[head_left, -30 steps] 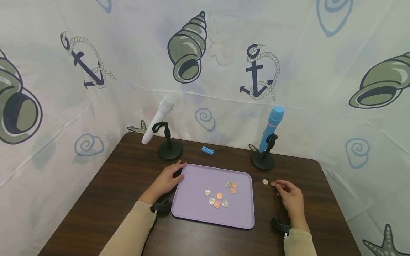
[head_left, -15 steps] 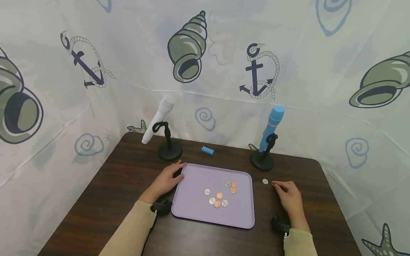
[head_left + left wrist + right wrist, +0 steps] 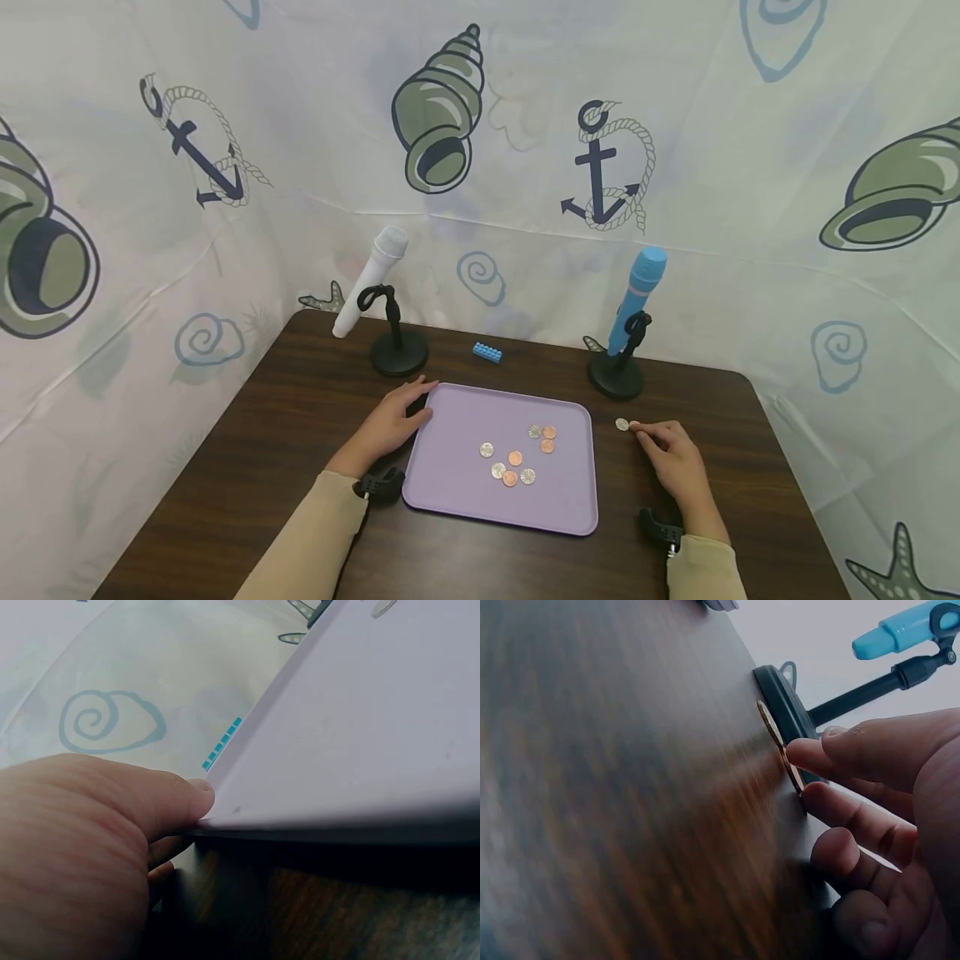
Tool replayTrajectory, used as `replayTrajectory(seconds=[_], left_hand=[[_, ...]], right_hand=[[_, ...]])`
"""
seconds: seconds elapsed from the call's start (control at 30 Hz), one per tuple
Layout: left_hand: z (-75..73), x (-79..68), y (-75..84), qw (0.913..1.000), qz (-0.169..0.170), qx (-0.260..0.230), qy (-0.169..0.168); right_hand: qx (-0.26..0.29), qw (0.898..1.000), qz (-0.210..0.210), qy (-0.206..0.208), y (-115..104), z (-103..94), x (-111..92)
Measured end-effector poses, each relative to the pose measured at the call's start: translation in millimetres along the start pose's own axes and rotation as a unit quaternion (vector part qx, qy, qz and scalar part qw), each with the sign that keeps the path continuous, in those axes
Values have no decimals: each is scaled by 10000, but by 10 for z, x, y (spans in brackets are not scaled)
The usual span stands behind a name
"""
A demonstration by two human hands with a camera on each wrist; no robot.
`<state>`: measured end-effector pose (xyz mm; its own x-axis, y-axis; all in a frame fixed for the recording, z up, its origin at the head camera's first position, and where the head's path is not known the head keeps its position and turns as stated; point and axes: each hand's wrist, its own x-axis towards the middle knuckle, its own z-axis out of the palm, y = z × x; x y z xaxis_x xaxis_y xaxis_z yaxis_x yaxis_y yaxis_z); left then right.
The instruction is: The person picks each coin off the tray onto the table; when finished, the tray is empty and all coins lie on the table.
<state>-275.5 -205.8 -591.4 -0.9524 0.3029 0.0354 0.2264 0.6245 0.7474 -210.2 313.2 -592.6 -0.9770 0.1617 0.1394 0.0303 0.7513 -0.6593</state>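
At the upper left corner of a lilac tray (image 3: 450, 500), my left hand (image 3: 382, 429) holds the rim. In the left wrist view its thumb (image 3: 180, 799) lies at the tray corner; the other fingers are mostly hidden below. Right of the tray, my right hand (image 3: 678, 462) pinches a copper-coloured coin (image 3: 634, 424) at the tabletop, and its fingers partly cover it. Touching or nearly touching that coin's left side is a silver coin (image 3: 622, 424). Several copper and silver coins, among them a copper coin (image 3: 515, 458), lie spread on the tray.
A white microphone (image 3: 371, 279) leans in a black stand (image 3: 399, 352) at the back left. Behind the right hand, a blue microphone (image 3: 636, 296) is in another black stand (image 3: 617, 375). A blue toy brick (image 3: 487, 352) lies behind the tray, on the dark wooden table (image 3: 225, 467).
My right hand has slid a little left with the copper coin, closing the gap to the silver coin. My left hand and the tray have stayed in place.
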Motion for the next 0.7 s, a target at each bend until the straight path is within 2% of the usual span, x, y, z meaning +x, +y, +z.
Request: replayTrajectory(seconds=[0.23,0.47,0.6,0.7], left_hand=[[-17,-3,13,10000,23,3,22],[-10,-22,11,10000,0,-55,16],[-3,-33,16,10000,3,-77,43],[1,-35,24,10000,-8,-52,-20]], right_hand=[[203,9998,44,6,-4,-17,10],[963,9944,440,29,-37,-57,-27],[903,9950,426,11,-74,-43,-15],[947,9950,304,-90,-180,-41,-27]])
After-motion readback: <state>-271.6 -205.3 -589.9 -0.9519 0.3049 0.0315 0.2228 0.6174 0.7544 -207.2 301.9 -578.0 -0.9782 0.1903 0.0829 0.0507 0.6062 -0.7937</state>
